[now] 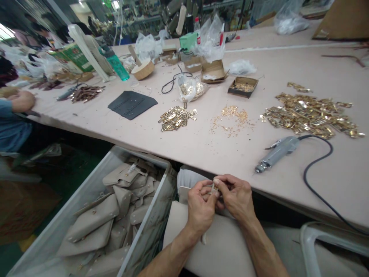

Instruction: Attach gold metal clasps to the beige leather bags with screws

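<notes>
Over a beige bag piece [225, 242] on the lap, both hands meet at one small strap with a gold-coloured metal fitting [213, 187]. My left hand [201, 206] pinches it from the left, fingers curled. From the right, my right hand [236, 194] grips the same piece between thumb and fingertips. The fingers partly cover the fitting. On the table to the right lies a grey electric screwdriver [278, 154] with a black cable.
A white bin [144, 225] of beige bags [98, 219] stands at the left. The table [184, 142] carries metal plates [174, 118], small screws [233, 115], a larger gold fitting pile [309, 113] and a black sheet [132, 104]. Another person's arm [17, 104] is at far left.
</notes>
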The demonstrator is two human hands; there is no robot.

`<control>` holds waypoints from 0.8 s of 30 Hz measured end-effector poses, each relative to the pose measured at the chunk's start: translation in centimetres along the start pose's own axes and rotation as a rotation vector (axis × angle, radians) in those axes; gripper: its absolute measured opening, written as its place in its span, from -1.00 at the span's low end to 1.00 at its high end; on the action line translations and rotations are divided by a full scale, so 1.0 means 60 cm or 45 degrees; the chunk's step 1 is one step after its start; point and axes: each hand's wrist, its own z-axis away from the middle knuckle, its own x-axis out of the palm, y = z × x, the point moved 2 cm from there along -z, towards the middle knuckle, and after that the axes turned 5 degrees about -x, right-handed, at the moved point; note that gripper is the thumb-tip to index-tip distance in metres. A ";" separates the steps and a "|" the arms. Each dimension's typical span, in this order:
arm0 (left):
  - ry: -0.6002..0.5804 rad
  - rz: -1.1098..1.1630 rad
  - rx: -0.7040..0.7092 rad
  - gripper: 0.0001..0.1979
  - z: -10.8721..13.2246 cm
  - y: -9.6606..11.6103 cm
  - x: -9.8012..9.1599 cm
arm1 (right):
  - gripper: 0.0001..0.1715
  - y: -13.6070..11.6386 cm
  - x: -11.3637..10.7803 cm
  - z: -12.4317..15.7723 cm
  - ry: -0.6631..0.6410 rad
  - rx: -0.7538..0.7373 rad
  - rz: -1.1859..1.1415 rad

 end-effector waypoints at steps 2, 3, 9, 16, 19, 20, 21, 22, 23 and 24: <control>-0.010 -0.028 -0.009 -0.66 -0.001 0.000 -0.001 | -0.68 0.000 0.003 0.003 -0.040 -0.034 0.019; -0.010 -0.033 -0.019 -0.66 -0.002 -0.001 -0.002 | -0.68 0.001 0.004 0.003 -0.062 -0.053 0.040; -0.034 0.084 0.041 -0.53 -0.016 -0.014 -0.010 | -0.63 0.001 0.010 -0.020 -0.115 -0.065 0.105; -0.017 0.178 0.023 -0.38 -0.043 -0.046 -0.032 | -0.56 -0.014 0.027 -0.034 -0.192 -0.076 0.185; 0.038 0.203 0.020 -0.36 -0.054 -0.053 -0.037 | -0.60 -0.034 0.029 -0.057 -0.219 -0.217 0.410; 0.042 0.233 0.002 -0.35 -0.056 -0.054 -0.037 | -0.62 -0.046 0.028 -0.072 -0.193 -0.286 0.503; 0.041 0.269 -0.020 -0.34 -0.058 -0.054 -0.036 | -0.64 -0.059 0.026 -0.091 -0.151 -0.359 0.588; 0.043 0.300 -0.039 -0.34 -0.060 -0.054 -0.035 | -0.65 -0.073 0.025 -0.113 -0.112 -0.428 0.655; 0.054 0.319 -0.048 -0.34 -0.061 -0.054 -0.035 | -0.65 -0.088 0.025 -0.140 -0.078 -0.486 0.707; 0.072 0.324 -0.049 -0.34 -0.062 -0.054 -0.034 | -0.64 -0.102 0.028 -0.169 -0.069 -0.524 0.747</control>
